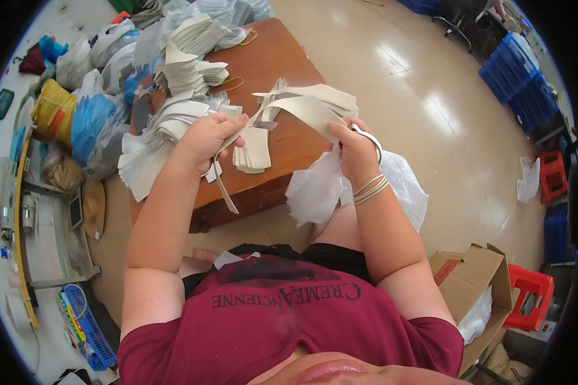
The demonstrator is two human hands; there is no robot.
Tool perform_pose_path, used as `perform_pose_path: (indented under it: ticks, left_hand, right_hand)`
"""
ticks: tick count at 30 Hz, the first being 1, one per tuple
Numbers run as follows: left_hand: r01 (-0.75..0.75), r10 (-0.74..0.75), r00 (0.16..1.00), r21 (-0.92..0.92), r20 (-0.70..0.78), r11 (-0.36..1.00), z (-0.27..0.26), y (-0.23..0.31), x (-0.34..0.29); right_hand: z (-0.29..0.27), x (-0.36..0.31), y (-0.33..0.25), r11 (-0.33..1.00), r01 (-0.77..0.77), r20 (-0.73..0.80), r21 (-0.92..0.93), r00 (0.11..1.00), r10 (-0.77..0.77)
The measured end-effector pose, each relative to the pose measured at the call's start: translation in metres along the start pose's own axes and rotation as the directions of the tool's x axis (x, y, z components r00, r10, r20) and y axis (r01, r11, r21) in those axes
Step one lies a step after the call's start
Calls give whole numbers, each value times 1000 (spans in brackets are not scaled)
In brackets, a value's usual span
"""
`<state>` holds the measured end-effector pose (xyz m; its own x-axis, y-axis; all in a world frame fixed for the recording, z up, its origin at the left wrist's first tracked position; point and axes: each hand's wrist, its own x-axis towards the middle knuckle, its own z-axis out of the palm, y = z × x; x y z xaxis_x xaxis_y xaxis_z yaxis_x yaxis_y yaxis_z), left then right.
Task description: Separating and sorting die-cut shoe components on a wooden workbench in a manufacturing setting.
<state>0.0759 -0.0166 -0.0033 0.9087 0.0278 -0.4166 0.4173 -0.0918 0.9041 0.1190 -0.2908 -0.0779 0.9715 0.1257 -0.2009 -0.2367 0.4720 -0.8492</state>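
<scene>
Cream strips of flat, bendable material, fabric or something like it, lie in several bundles on the brown wooden table [282, 54]. One cream strip [305, 110] arches between my hands above the table. My left hand [215, 138] pinches it between thumb and fingers, and a narrow tail [223, 191] dangles below. My right hand [358, 149] grips the other end with the thumb on top; a pale loop circles its fingers, and thin bands sit round the wrist. Beneath my hands rests a small stack of cream pieces [252, 151]. A fanned bundle [151, 151] spreads beside my left forearm.
Taller strip stacks [189, 67] stand at the table's far left. Stuffed plastic bags [96, 125] crowd beyond that side. A clear plastic bag [401, 186] hangs by my right forearm. To the right are an open cardboard box [469, 282], a red stool [530, 295] and blue crates [520, 80].
</scene>
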Motion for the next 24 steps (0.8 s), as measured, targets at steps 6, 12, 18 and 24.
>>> perform_pose_path:
  ticks: [6, 12, 18, 24]
  left_hand:
    - [-105, 159, 960, -232, 230, 967, 2, 10, 26]
    - [-215, 204, 975, -137, -88, 967, 21, 11, 84]
    - [-336, 374, 880, 171, -293, 926, 28, -35, 135]
    - [-307, 391, 884, 312, -257, 899, 21, -53, 142]
  right_hand:
    - [-7, 24, -7, 997, 66, -139, -29, 988, -70]
    - [1, 58, -7, 995, 73, -245, -72, 965, -89]
    - [18, 72, 5, 897, 142, -284, -418, 918, -277]
    - [11, 80, 7, 888, 115, -326, -445, 903, -280]
